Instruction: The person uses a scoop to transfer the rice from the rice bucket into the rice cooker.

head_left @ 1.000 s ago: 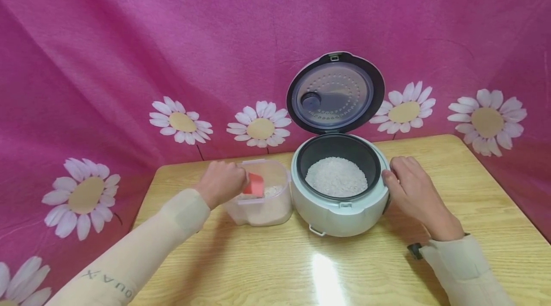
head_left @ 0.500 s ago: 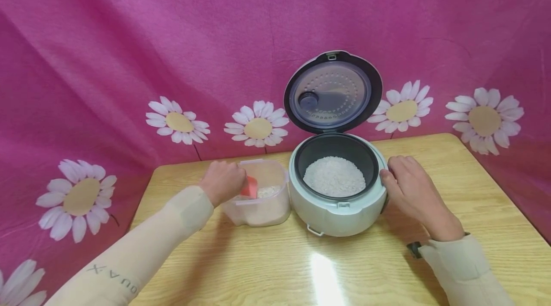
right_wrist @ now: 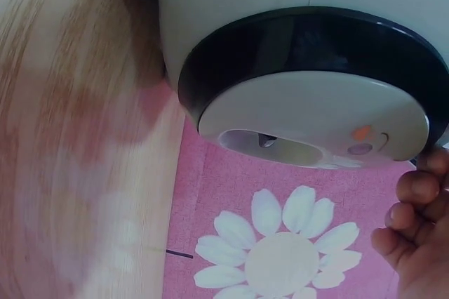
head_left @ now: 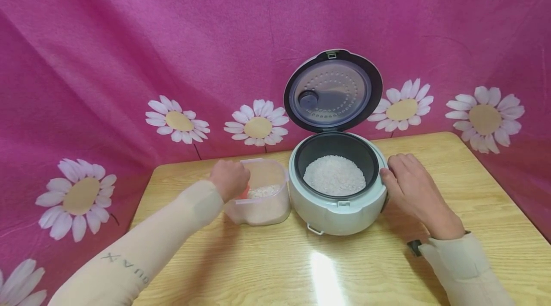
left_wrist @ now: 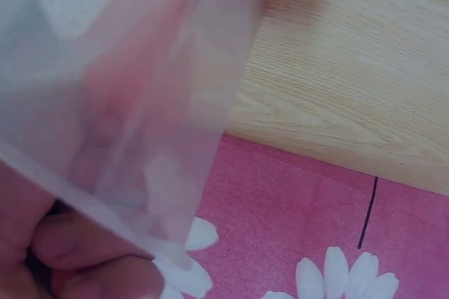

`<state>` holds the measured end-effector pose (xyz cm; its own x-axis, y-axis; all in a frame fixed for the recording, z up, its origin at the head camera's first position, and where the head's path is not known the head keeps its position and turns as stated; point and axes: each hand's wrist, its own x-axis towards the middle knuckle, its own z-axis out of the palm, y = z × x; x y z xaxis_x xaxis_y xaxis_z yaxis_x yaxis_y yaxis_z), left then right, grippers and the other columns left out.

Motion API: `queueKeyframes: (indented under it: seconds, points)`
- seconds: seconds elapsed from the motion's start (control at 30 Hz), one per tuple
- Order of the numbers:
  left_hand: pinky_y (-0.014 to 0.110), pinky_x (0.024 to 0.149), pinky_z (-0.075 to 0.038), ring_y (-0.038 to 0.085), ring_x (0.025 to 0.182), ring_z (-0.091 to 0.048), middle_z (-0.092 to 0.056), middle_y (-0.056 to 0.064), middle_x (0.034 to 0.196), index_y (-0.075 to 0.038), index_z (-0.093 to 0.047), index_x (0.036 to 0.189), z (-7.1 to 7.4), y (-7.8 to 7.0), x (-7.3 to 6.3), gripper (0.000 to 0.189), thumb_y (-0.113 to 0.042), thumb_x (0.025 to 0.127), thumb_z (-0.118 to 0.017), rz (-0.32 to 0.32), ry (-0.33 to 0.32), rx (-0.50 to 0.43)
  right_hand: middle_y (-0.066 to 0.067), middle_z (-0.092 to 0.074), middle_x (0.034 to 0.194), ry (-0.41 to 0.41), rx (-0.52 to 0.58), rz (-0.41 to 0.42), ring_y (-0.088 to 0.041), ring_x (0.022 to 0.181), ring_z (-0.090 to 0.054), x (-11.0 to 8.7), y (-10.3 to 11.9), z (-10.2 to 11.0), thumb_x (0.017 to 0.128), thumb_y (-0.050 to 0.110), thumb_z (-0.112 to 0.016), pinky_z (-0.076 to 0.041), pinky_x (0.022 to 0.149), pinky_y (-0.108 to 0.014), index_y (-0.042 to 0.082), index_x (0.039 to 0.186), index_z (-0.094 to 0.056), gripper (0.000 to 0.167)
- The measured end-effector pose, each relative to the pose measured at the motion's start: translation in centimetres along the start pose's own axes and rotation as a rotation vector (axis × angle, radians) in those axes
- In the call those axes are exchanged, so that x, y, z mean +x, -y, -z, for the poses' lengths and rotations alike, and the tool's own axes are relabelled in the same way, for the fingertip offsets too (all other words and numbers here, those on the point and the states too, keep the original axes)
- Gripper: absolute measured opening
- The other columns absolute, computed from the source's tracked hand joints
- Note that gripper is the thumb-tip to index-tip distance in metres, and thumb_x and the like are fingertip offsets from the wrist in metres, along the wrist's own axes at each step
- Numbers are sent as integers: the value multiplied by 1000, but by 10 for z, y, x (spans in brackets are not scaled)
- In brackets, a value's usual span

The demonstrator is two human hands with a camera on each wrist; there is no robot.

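Note:
My left hand (head_left: 230, 179) grips a red scoop (head_left: 245, 192) down inside a clear plastic container (head_left: 258, 214), which holds some loose rice (head_left: 264, 191). Most of the scoop is hidden behind the hand; in the left wrist view its red body (left_wrist: 137, 53) shows blurred through the container wall. Right beside the container stands a pale green rice cooker (head_left: 340, 222). White rice (head_left: 335, 176) is heaped in its dark inner pot (head_left: 366, 155). My right hand (head_left: 413, 191) holds the cooker's right side, thumb at the rim and fingers curled.
The cooker's round lid (head_left: 331, 88) stands raised at the back. Everything sits on a light wooden table (head_left: 258, 267), against a pink cloth (head_left: 215, 33) printed with daisies. A wire carrying handle (head_left: 315, 230) hangs low at the cooker's front left.
My left hand has shifted slightly right and sunk lower with the scoop, so less of the red shows. The right hand keeps its place on the cooker.

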<state>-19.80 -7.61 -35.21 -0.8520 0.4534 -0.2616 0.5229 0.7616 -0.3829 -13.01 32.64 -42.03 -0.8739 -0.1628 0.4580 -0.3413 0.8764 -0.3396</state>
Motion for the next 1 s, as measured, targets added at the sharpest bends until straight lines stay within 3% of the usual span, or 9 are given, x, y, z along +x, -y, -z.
queueKeyframes:
  seconds: [0.17, 0.4, 1.0]
  points:
    - [41, 61, -60, 16, 60, -55, -64, 3, 70, -10, -67, 70, 0, -5, 4, 27, -9, 96, -61, 9, 69, 21, -8, -52, 85, -24, 12, 25, -24, 88, -46, 0, -1, -1, 98, 15, -55, -38, 78, -41, 5, 93, -57, 11]
    - [43, 64, -60, 20, 66, -65, -69, 6, 75, -10, -65, 67, -2, -5, 7, 27, -15, 94, -64, -14, 64, -10, -9, -53, 90, 42, 26, -31, -23, 92, -44, 0, -1, 0, 101, 18, -53, -41, 78, -41, 6, 98, -56, 13]
    - [49, 69, -60, 20, 72, -58, -68, 2, 77, -14, -69, 73, -14, -6, 17, 32, -40, 93, -72, -16, 149, -113, -7, -54, 90, 88, 16, -37, -21, 94, -44, 0, -2, 4, 102, 22, -53, -43, 79, -41, 8, 102, -56, 14]
